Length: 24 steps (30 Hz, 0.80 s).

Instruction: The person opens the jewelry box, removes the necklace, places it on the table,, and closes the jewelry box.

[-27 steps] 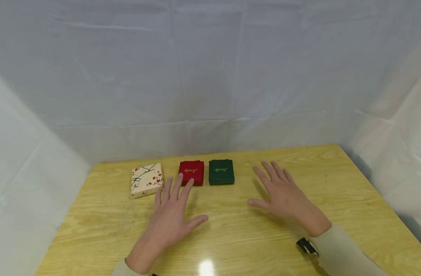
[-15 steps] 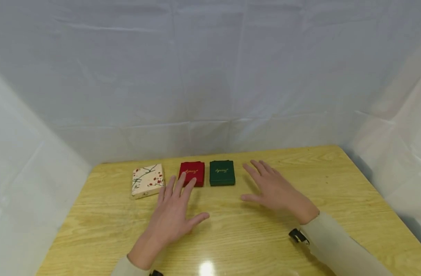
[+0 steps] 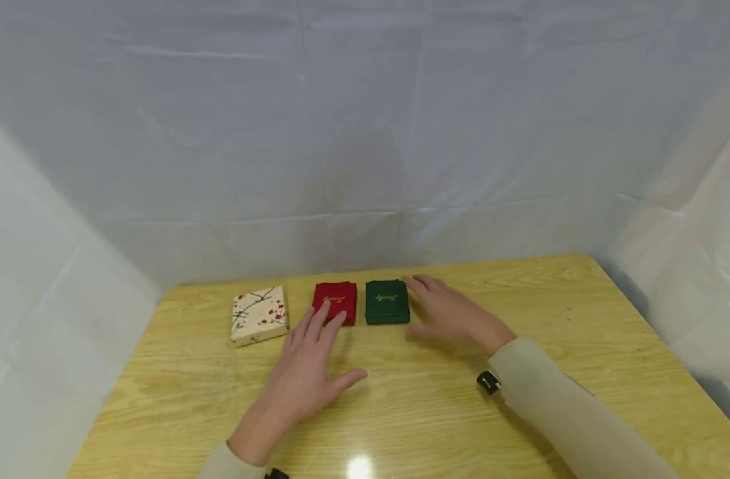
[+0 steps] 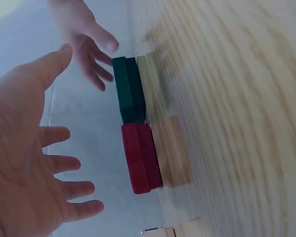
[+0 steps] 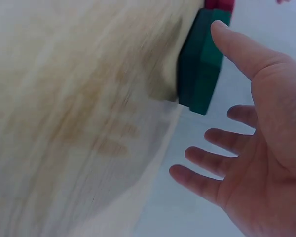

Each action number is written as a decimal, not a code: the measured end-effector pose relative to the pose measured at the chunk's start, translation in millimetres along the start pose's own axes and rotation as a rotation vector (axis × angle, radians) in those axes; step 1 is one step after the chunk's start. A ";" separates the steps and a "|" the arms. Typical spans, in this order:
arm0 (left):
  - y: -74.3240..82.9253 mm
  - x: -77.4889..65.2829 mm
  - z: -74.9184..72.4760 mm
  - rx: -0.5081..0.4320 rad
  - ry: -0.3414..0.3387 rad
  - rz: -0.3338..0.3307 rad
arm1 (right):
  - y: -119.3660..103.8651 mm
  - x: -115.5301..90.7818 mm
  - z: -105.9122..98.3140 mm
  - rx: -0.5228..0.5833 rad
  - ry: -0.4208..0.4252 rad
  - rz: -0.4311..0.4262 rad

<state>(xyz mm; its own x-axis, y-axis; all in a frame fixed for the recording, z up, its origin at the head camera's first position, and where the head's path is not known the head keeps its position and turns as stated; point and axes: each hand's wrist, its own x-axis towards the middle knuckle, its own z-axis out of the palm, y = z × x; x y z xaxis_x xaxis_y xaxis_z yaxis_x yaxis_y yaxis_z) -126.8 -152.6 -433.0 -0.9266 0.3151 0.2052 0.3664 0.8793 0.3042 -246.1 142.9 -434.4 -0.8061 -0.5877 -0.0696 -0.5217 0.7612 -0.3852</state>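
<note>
Just beside the fingers of the right hand (image 3: 451, 316): green box (image 3: 387, 303), can't tell if touching. Thumb and fingers apart there. Left hand (image 3: 299, 382): fingers spread too, red box (image 3: 344, 294) just beyond their tips, floral box (image 3: 260, 316) off to their left. All boxes on the table (image 3: 413, 419).

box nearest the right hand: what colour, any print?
Dark green box, gold-coloured lettering on top; shows best in the head view.
</note>
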 end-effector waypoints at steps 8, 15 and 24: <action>0.1 1.4 3.9 -0.016 -0.014 -0.004 | 3.0 29.0 3.2 0.021 -0.063 0.026; -0.1 2.0 6.7 -0.018 -0.012 -0.003 | 5.3 38.6 4.3 0.098 -0.111 0.047; -0.2 4.5 5.9 -0.003 -0.018 0.000 | 11.1 46.2 6.9 0.086 -0.110 0.030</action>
<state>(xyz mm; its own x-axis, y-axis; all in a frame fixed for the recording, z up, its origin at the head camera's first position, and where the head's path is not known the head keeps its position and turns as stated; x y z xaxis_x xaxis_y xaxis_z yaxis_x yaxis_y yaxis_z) -131.5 -149.2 -437.7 -0.9279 0.3214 0.1889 0.3667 0.8781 0.3074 -287.2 122.3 -448.3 -0.7828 -0.5954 -0.1809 -0.4685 0.7552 -0.4584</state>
